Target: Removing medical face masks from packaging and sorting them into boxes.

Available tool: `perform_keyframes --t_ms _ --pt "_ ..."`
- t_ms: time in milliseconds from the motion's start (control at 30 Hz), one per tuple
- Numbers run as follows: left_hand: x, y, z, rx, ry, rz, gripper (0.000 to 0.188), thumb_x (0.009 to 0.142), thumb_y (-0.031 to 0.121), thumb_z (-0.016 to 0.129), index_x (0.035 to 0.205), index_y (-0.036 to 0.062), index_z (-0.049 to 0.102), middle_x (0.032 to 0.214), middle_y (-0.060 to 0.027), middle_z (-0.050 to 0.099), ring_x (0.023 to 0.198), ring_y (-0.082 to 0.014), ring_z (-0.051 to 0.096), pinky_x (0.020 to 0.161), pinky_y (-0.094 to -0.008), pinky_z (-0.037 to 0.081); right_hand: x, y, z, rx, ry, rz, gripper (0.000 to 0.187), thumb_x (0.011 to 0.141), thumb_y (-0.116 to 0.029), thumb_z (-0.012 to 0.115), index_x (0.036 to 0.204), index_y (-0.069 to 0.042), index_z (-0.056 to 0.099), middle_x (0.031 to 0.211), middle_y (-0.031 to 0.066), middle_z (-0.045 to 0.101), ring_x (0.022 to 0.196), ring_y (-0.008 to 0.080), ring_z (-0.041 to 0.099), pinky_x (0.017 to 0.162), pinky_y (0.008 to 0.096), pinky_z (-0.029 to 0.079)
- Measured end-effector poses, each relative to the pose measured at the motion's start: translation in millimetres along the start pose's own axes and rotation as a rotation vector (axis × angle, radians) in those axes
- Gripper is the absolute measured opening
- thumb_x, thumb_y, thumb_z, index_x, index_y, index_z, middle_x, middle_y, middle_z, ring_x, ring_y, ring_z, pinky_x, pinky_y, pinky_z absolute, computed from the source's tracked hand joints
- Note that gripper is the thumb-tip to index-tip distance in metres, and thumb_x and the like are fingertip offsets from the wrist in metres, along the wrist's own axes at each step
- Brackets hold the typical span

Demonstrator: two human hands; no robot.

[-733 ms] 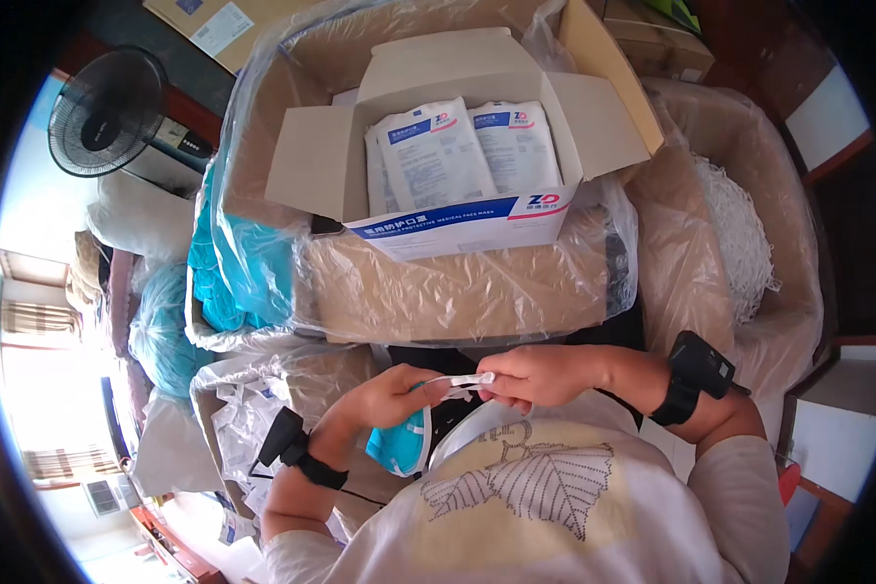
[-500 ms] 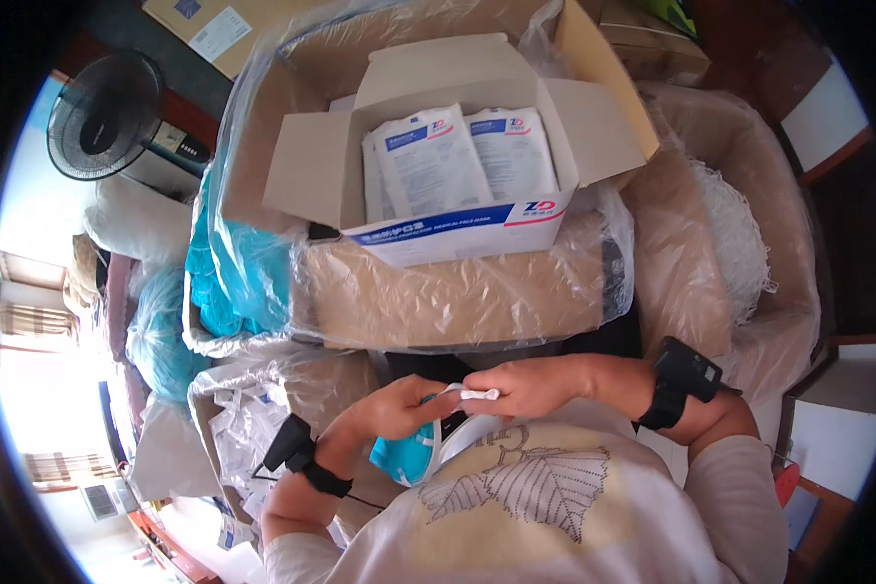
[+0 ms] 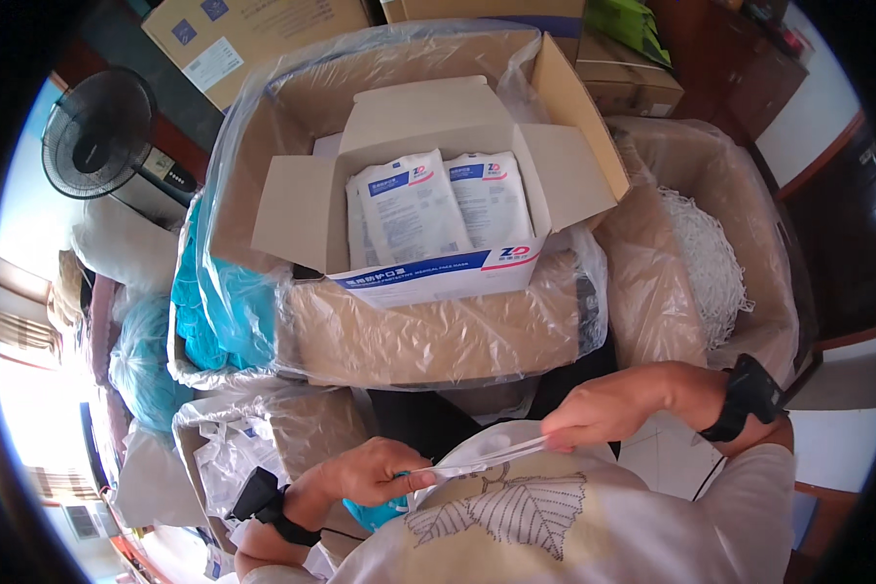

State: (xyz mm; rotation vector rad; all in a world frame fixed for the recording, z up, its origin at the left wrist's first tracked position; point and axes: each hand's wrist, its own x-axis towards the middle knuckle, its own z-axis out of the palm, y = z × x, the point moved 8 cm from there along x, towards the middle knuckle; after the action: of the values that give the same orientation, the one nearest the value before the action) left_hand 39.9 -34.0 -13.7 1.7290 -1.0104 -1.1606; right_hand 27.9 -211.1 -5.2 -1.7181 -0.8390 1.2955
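My left hand [image 3: 384,474] is closed on a teal face mask [image 3: 373,514] with a white edge, low in front of my shirt. Most of the mask is hidden behind the hand and shirt. White elastic straps [image 3: 501,455] run taut from the mask to my right hand [image 3: 594,411], whose fingers are pinched on their far end. A wide gap separates the two hands. Beyond them, an open white and blue carton [image 3: 438,287] holds several white printed pouches [image 3: 414,209].
The carton rests on a large plastic-lined cardboard box [image 3: 438,336]. Teal masks [image 3: 229,316] fill a box at left, with white pouches [image 3: 234,453] in another nearer me. White elastic loops [image 3: 706,268] lie in a lined box at right. A black fan [image 3: 97,131] stands far left.
My right hand has moved right, away from the left, stretching the straps between them. My left hand has lowered slightly with the mask. The view has shifted a little.
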Motion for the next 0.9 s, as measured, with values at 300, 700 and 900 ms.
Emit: perform_keyframes --t_ms 300,700,900 --pt "-30 -61 -47 -0.695 0.595 -0.231 0.042 0.093 0.038 0.040 0.067 0.0071 0.052 0.060 0.0003 0.049 0.054 -0.0066 0.046 0.052 -0.0204 0.038 -30 93 -55 0.847 0.567 0.061 0.019 0.093 -0.022 0.044 0.091 -0.005 0.052 0.076 -0.0003 0.048 0.058 0.0054 0.042 0.050 0.0176 0.036" --pt "11 -36 -38 -0.770 0.514 -0.048 0.040 0.092 0.041 0.043 0.072 0.0077 0.054 0.060 0.0009 0.050 0.051 -0.0059 0.045 0.048 -0.0192 0.035 121 42 -9 1.340 0.273 -0.283 0.041 0.093 -0.040 0.038 0.103 -0.005 0.057 0.083 -0.0010 0.052 0.070 0.0071 0.045 0.057 0.0187 0.038" --pt "6 -40 -46 -0.593 0.586 -0.200 0.037 0.091 0.037 0.047 0.074 0.0063 0.057 0.062 0.0016 0.052 0.057 -0.0050 0.048 0.052 -0.0198 0.039 102 21 -6 0.933 0.321 -0.266 0.032 0.092 -0.033 0.046 0.099 -0.005 0.058 0.081 0.0001 0.054 0.066 0.0101 0.048 0.058 0.0215 0.039"
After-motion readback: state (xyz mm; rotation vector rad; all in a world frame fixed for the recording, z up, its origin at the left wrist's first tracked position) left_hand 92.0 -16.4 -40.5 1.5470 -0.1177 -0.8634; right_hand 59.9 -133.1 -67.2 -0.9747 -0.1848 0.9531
